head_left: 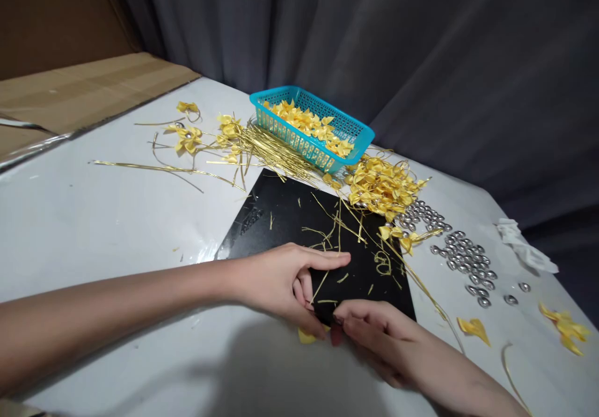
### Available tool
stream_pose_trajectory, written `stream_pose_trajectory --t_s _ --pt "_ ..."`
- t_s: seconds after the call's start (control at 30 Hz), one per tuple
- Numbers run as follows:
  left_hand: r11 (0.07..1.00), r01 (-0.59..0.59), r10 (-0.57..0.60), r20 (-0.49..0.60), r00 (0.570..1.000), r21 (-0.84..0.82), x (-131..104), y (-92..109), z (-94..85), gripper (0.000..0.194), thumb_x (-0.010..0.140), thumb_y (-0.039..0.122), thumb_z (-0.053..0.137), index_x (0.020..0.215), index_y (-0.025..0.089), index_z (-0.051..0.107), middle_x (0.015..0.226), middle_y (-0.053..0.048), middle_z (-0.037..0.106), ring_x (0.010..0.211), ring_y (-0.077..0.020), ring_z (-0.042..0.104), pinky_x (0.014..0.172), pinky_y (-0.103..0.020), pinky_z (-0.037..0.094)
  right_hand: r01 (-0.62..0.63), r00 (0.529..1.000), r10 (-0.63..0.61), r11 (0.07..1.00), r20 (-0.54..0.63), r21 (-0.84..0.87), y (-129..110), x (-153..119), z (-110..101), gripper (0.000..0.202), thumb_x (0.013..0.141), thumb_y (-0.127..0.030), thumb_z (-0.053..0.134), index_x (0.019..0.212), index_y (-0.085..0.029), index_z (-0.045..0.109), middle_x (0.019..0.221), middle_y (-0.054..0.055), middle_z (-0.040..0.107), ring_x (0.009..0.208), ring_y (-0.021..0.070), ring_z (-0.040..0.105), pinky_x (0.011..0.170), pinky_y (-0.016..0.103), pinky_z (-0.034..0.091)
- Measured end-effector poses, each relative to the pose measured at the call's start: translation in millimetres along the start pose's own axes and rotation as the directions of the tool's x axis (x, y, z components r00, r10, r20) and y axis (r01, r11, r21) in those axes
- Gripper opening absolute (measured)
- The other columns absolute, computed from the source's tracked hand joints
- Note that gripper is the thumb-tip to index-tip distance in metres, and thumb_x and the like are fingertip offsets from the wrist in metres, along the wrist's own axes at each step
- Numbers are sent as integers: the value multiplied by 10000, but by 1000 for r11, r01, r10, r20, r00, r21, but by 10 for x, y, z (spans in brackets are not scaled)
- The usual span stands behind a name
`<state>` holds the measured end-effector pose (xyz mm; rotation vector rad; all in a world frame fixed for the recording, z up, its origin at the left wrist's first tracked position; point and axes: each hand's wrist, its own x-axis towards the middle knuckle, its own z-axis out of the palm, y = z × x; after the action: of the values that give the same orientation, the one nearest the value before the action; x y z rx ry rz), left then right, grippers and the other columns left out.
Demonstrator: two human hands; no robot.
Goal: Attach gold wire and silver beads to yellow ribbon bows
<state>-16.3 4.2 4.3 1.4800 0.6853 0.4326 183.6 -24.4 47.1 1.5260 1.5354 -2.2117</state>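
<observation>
My left hand [281, 283] reaches in over the near edge of a black board [276, 217]. One finger points out to the right while the others curl in, and a yellow ribbon flower [307, 337] pokes out below, held in that hand and mostly hidden by it. Close on its right, my right hand [381, 336] is closed in a pinch at the flower's side. What sits between those fingertips is too small to make out. Snippets of gold wire [344, 278] lie scattered over the board in front of both hands.
A turquoise basket [360, 148] holds yellow ribbon flowers. Beside it lie a bundle of gold wire ties [276, 152] and a heap of yellow flowers [384, 183]. Silver beads [468, 258] and a crumpled white cloth [526, 245] are on the right. Cardboard [93, 95] borders the left.
</observation>
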Motion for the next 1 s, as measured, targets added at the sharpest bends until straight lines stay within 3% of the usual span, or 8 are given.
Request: stream_pose_trajectory --t_s 0.1,0.27,0.5,0.63,1.0 --pt "1000 -5 5 29 1000 -17 -8 -5 -25 933 570 200 798 1381 286 345 1433 -137 388 809 -145 669 626 -203 505 -15 1000 15 1000 22 4 12 -1 -3 438 825 -595 480 799 -159 496 484 -100 285 402 34 206 387 189 162" --pt "998 -16 23 102 995 -68 -19 23 -88 976 557 124 795 1381 335 316 1489 -72 298 1075 -235 603 640 -204 512 -38 999 38 999 -3 1 31 24 6 439 820 -594 486 827 -157 515 489 -96 290 419 42 216 395 185 180" --pt "999 -53 52 145 988 5 -24 53 -136 947 610 85 748 1398 298 267 1482 -74 315 1214 -244 503 635 -166 523 -59 998 59 998 -9 -35 58 63 25 441 831 -590 469 828 -153 530 475 -93 289 422 43 247 399 170 199" --pt "992 -122 119 122 985 17 -33 56 -131 923 601 42 736 1372 330 318 1475 -61 328 1244 -279 466 628 -185 534 -39 999 39 999 -7 -28 73 81 37 419 857 -563 449 801 -152 512 457 -99 285 402 36 242 391 166 191" --pt "970 -196 173 157 972 143 -36 20 -136 910 655 91 707 1408 302 240 1514 -16 223 1279 -248 425 643 -159 539 -43 999 43 999 2 12 67 88 23 411 846 -554 473 793 -147 503 421 -109 286 367 25 221 372 175 140"
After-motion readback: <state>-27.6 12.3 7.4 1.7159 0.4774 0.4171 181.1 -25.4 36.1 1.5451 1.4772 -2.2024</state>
